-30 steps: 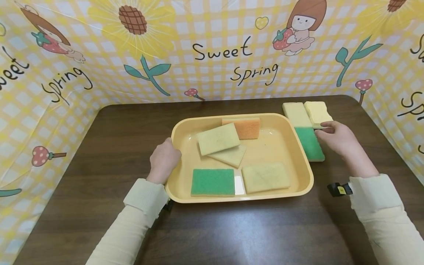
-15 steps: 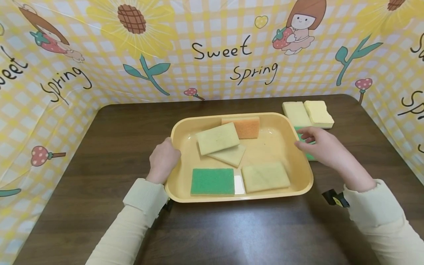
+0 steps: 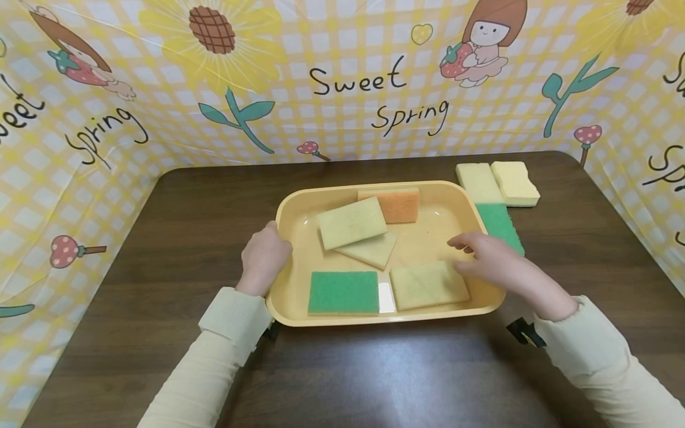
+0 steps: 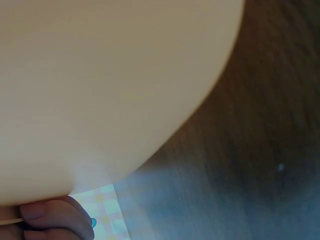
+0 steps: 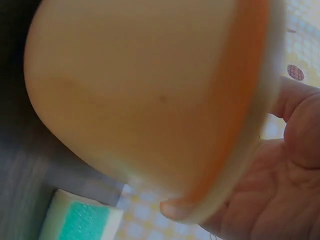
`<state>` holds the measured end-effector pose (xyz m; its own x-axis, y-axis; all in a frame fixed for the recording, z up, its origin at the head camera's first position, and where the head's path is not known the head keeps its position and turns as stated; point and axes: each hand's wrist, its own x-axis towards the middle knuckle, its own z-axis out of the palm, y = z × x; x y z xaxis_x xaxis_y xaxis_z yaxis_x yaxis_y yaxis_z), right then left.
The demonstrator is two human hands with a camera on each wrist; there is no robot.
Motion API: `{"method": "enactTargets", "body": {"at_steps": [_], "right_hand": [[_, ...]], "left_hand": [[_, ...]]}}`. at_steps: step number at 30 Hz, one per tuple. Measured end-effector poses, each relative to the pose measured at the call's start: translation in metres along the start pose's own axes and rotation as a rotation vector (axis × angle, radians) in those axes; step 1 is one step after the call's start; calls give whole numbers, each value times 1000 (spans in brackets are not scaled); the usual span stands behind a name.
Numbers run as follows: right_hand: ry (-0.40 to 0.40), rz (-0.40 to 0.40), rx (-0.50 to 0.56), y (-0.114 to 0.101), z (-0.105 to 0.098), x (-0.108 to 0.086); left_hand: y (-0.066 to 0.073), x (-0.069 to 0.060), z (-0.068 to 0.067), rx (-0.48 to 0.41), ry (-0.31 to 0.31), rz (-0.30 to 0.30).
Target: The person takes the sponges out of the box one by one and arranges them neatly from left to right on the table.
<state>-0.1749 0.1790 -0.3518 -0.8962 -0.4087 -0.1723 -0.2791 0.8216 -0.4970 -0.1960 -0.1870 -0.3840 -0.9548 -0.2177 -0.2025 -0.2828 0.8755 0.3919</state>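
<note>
My left hand [image 3: 264, 258] grips the left rim of a pale yellow tray [image 3: 444, 192]; its curled fingers [image 4: 60, 217] show beside the tray wall [image 4: 115, 90] in the left wrist view. Over the tray's right side hovers my right hand [image 3: 495, 261], fingers apart and empty, near a pale sponge [image 3: 428, 286]. The right wrist view shows its palm [image 5: 280, 185] beyond the tray's rim. Also in the tray are a green sponge [image 3: 343, 292] at front left, an orange sponge [image 3: 402, 206] against the back wall, and a pale sponge [image 3: 350, 223] overlapping another pale one [image 3: 377, 252].
Outside the tray at back right lie a pale sponge [image 3: 478, 181], a cream one [image 3: 515, 181] and a green one [image 3: 503, 226], close together on the dark wooden table [image 3: 374, 374]. A checked cloth [image 3: 257, 119] rises behind the table.
My right hand has moved left and toward me, from the cream sponge at the back right, across the green one, to over the tray. My left hand and the tray have stayed in place.
</note>
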Motion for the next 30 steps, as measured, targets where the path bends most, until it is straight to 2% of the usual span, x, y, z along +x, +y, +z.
{"method": "enactTargets", "body": {"at_steps": [9, 16, 30], "right_hand": [[-68, -53, -58, -1, 12, 5], [-43, -100, -117, -2, 24, 8], [-74, -41, -151, -5, 32, 10]], "left_hand": [[0, 0, 0, -1, -6, -4], [-1, 1, 1, -1, -9, -7], [1, 0, -1, -2, -1, -7]]}}
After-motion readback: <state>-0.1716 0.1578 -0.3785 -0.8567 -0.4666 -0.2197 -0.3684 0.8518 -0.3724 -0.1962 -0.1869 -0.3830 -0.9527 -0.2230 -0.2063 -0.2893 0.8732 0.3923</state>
